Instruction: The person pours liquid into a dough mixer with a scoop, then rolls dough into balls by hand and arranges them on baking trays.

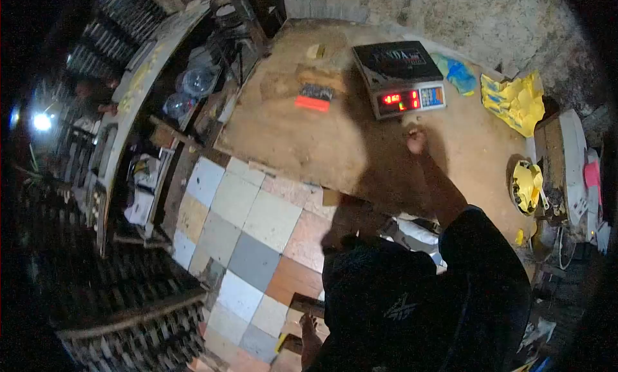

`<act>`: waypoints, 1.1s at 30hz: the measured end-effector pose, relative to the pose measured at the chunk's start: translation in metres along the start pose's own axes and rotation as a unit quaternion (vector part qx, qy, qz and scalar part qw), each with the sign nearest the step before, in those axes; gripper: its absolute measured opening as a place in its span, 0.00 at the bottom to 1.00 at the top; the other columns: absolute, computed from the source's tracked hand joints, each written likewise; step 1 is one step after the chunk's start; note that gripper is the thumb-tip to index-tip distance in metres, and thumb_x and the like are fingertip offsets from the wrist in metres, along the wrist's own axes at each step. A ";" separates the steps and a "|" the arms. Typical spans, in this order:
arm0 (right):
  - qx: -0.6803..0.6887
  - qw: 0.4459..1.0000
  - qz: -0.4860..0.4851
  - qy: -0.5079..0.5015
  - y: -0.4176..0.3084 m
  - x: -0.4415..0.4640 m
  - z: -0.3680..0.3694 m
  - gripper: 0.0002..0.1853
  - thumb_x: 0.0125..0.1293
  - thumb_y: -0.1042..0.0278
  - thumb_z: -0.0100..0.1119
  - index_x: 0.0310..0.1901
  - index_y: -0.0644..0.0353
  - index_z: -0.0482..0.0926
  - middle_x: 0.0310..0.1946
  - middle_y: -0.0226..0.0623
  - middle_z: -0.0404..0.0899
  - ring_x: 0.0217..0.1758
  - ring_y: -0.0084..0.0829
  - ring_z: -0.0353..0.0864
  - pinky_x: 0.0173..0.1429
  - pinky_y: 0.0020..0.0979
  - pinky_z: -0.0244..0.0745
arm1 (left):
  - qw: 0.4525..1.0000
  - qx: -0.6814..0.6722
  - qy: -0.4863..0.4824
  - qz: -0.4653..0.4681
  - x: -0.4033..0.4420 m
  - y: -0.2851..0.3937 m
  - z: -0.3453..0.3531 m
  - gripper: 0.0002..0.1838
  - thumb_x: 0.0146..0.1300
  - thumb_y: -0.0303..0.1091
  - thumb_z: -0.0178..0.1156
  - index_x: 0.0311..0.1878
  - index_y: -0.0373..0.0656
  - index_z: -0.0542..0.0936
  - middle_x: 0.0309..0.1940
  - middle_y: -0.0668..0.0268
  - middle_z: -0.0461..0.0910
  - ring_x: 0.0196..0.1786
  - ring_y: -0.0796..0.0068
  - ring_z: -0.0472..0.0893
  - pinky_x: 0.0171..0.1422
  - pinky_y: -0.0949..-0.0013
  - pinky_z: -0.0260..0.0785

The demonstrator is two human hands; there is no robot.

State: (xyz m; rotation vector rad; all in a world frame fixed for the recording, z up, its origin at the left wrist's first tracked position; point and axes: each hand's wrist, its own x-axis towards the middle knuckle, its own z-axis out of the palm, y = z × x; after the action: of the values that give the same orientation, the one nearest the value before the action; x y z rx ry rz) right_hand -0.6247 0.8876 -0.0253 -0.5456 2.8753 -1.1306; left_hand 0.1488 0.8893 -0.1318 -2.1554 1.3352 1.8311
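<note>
My right hand (416,141) is over the wooden tabletop, just in front of a digital weighing scale (412,101). Its fingers are curled together; whatever they may hold is too small to make out. Red digits glow on the scale's display, and a dark box with printed lettering (398,61) covers its top. Low in the view, what looks like my left hand (309,327) is by a brown cardboard piece (293,317); its fingers are too dim to read. Left of the scale lies a red and black block (314,97).
Crumpled yellow paper (515,101) and a blue plastic bag (459,77) lie right of the scale. A round container with yellow wrapping (528,187) stands at the table's right edge. Multicoloured tiles (254,249) spread at left, beside a cluttered shelf (145,63) and slatted racks (138,327).
</note>
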 end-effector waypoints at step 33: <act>0.465 0.859 0.194 0.090 -0.005 0.062 -0.005 0.15 0.65 0.65 0.52 0.50 0.62 0.69 0.33 0.34 0.74 0.33 0.28 0.76 0.36 0.32 0.77 | 0.764 0.303 -0.058 0.567 0.180 0.693 0.265 0.14 0.56 0.37 0.60 0.41 0.38 0.74 0.36 0.58 0.76 0.41 0.59 0.75 0.48 0.63 0.68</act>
State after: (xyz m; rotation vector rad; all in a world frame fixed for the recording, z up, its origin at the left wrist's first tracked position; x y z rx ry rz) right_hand -0.6824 0.8678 -0.0104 0.1862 1.9665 -2.2598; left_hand -0.4859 0.4797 -0.0225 -0.8293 2.9882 1.2077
